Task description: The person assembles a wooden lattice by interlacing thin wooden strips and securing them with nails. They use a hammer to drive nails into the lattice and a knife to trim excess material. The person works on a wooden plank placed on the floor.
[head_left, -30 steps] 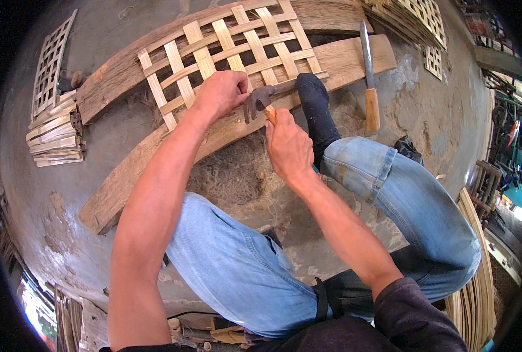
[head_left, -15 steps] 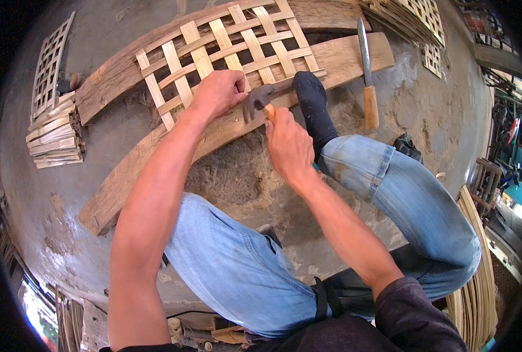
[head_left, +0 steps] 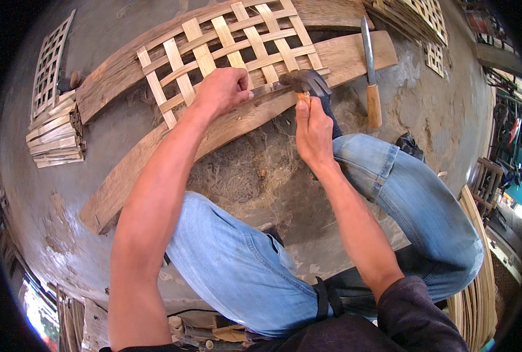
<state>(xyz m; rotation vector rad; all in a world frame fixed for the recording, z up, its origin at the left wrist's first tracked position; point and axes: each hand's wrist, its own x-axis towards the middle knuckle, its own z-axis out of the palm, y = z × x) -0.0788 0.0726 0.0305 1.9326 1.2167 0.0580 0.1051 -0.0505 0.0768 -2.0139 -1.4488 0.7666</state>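
A lattice panel [head_left: 228, 47] woven from pale wooden or bamboo strips lies across two curved wooden boards [head_left: 354, 58]. At the panel's near edge my left hand [head_left: 224, 91] is closed, thumb against the fingers; what it pinches, if anything, is hidden. Just right of it, a dark thin strip [head_left: 265, 90] runs along that edge. My right hand [head_left: 315, 132] grips the short wooden handle of a claw hammer [head_left: 309, 83]. The hammer head is right of my left hand, over the near board and in front of my dark-socked foot [head_left: 327, 108].
A long knife [head_left: 369, 58] with a wooden handle lies to the right. At the far left are another lattice panel [head_left: 51, 64] and a stack of short strips [head_left: 57, 132]. More panels [head_left: 413, 26] are stacked at the far right, and long strips [head_left: 475, 276] at the near right.
My right hand has carried the hammer to the right, away from my left hand, and the head now covers much of my foot. My left hand has hardly moved. The panel has shifted very slightly.
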